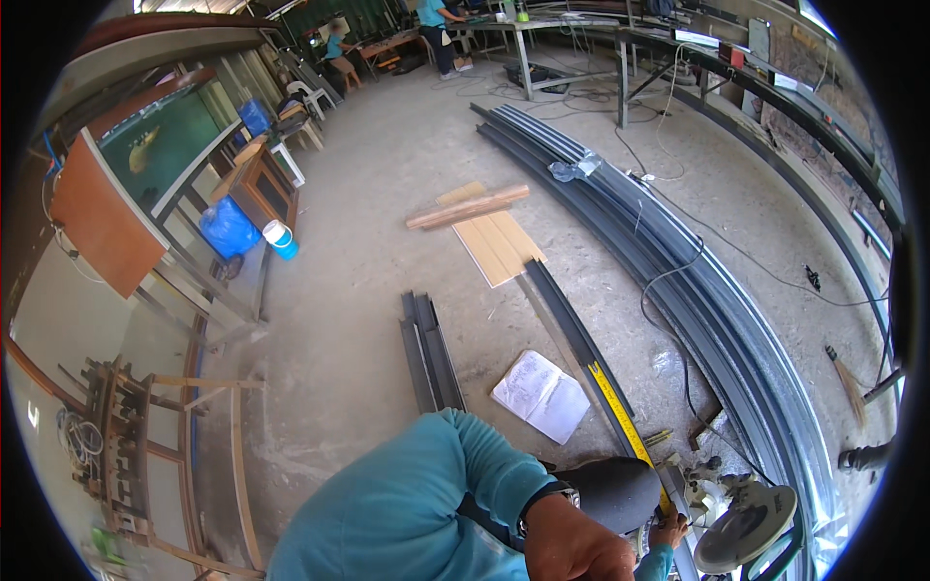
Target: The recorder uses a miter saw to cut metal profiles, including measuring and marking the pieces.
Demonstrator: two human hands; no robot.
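A yellow tape measure [617, 412] stretches along a dark metal channel [557, 305] lying lengthwise on the floor. My right hand [666, 531] grips the tape's near end, low beside a round cut-off saw [746, 528]. My left hand [572, 542] is in the lower middle, nearer the camera, its fingers bent down and mostly hidden at the picture's edge. An open notebook [540, 395] with handwriting lies left of the tape, beside my dark-clad knee [610, 494]. Two or more shorter dark channels [426, 349] lie further left, partly hidden by my teal sleeve.
Long metal bars [678, 290] and cords run along the right. Wooden planks [467, 205] lie on a tan panel [499, 247]. Left stand framed boards [107, 218], a bucket [281, 242] and a wooden rack [126, 455]. Two people [436, 34] are at benches [523, 27] at the back.
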